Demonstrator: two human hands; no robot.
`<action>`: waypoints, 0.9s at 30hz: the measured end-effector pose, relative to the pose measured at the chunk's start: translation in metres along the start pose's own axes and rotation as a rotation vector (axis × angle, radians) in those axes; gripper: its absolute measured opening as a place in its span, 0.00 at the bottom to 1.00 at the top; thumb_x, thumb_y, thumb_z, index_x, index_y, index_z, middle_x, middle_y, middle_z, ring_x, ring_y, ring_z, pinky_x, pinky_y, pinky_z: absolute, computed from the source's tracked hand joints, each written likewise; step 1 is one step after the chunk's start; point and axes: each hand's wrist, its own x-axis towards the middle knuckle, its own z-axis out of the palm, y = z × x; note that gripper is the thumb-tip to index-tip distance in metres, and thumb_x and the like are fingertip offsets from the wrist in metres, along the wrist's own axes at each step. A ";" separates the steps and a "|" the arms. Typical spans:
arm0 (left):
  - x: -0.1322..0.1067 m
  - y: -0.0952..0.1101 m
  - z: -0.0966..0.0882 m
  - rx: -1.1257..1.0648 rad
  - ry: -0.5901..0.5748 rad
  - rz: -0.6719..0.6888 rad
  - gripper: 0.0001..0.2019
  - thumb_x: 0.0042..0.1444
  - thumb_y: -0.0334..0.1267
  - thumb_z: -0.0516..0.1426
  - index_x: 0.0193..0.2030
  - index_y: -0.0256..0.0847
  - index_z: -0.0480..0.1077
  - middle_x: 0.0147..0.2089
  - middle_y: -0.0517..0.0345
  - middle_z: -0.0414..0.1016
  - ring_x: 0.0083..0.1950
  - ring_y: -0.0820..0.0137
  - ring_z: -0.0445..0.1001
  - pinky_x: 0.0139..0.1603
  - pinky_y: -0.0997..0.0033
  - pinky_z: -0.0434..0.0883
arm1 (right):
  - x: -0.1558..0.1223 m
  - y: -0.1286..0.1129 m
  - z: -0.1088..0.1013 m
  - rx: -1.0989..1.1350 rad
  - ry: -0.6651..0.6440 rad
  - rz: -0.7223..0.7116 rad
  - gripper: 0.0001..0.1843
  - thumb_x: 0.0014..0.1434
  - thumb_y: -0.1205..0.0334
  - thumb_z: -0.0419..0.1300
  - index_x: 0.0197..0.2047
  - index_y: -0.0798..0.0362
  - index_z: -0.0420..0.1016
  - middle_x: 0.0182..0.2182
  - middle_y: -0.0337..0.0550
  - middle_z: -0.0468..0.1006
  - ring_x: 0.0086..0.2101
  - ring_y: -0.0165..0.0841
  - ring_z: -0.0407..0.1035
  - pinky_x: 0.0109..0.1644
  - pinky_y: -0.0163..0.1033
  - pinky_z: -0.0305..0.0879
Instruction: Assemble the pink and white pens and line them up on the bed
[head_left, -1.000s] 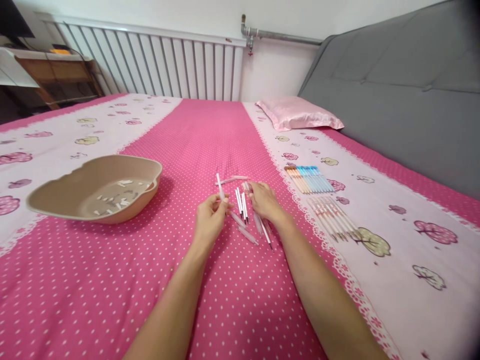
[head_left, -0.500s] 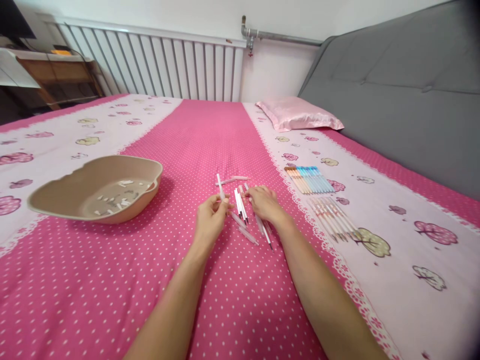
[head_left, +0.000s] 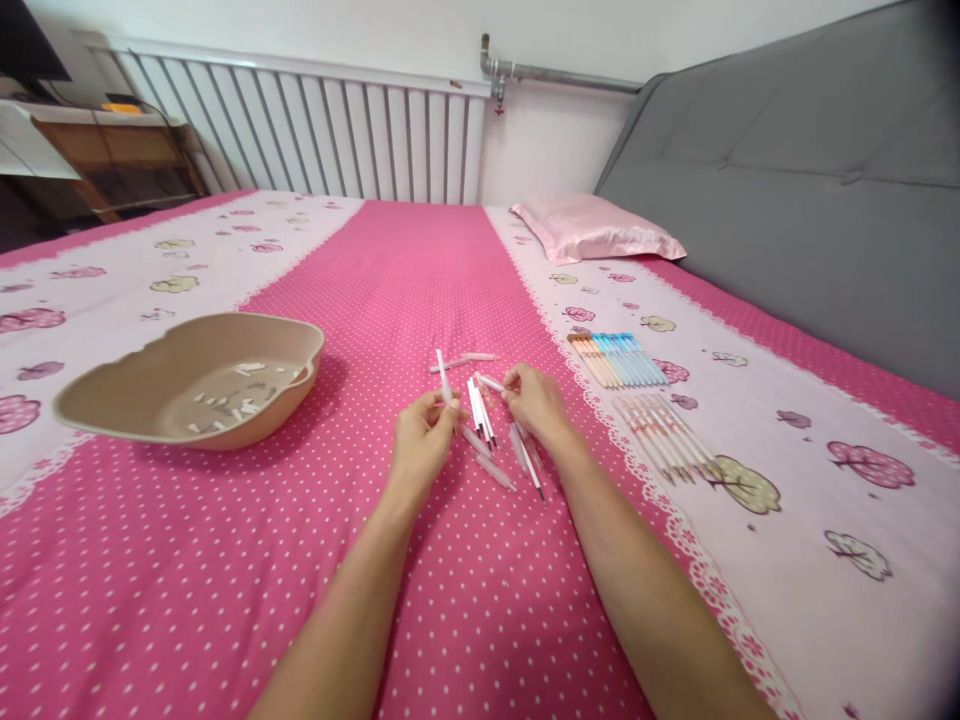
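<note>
My left hand (head_left: 421,432) pinches a slim whitish pen tube (head_left: 442,370) that stands nearly upright, its lower part hidden by the fingers. To the right, my right hand (head_left: 536,402) has its fingertips closed on the end of a pale pink pen barrel (head_left: 490,382), which points left. Between the hands lies a bunch of white pen refills (head_left: 480,410) with dark tips. Frosted pen barrels (head_left: 495,472) are scattered close by, and another white refill (head_left: 532,472) lies below my right hand. Farther back are more pale pen parts (head_left: 478,357).
On the left sits a beige basin (head_left: 304,350) with small white and grey bits inside. At right lie a row of orange and blue pens (head_left: 622,360) and a row of clear pinkish pens (head_left: 664,435). A pink pillow (head_left: 600,230) rests near the grey headboard (head_left: 787,150).
My right hand has closed on a pale pink pen barrel and swung it to point left, lifting off the pile. My left hand has hardly moved.
</note>
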 end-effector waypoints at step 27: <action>-0.006 -0.002 0.008 0.023 -0.413 0.039 0.16 0.51 0.47 0.59 0.40 0.35 0.71 0.31 0.51 0.76 0.31 0.66 0.75 0.34 0.66 0.70 | -0.018 -0.035 -0.053 1.406 -0.073 -0.042 0.09 0.50 0.61 0.64 0.37 0.49 0.72 0.32 0.35 0.71 0.33 0.26 0.67 0.44 0.36 0.65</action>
